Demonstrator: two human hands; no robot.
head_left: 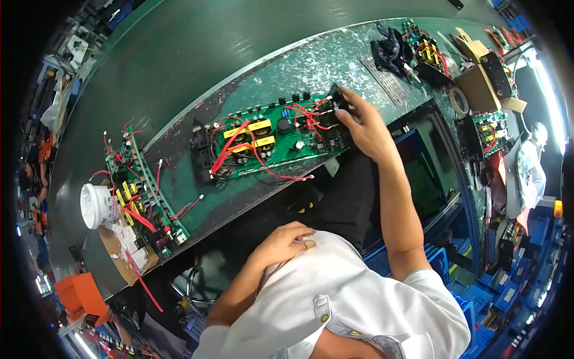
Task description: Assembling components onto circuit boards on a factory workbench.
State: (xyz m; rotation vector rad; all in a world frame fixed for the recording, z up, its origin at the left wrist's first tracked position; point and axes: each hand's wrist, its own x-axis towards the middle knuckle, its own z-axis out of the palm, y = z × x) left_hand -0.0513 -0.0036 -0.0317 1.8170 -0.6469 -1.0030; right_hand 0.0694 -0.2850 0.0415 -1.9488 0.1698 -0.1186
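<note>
A long green circuit board [281, 140] lies on the bench in front of me, with yellow-wrapped transformers, red wires and black end pieces. My right hand [363, 124] is at its right end, thumb and fingers closed around the edge of the black end panel [336, 96]. A loose red wire [281, 176] hangs along the board's near edge. My left hand [287, 242] rests on the front of my white shirt, away from the bench. Its fingers lie loosely against the cloth and hold nothing that I can see.
Another wired board [140, 203] stands at the left, beside a white tub [97, 206] and a cardboard box [122, 254]. At the far right are a black bundle [391, 51], a slotted metal strip [384, 81], a tape roll [458, 102] and more boards [429, 52]. Blue crates [508, 290] stand lower right.
</note>
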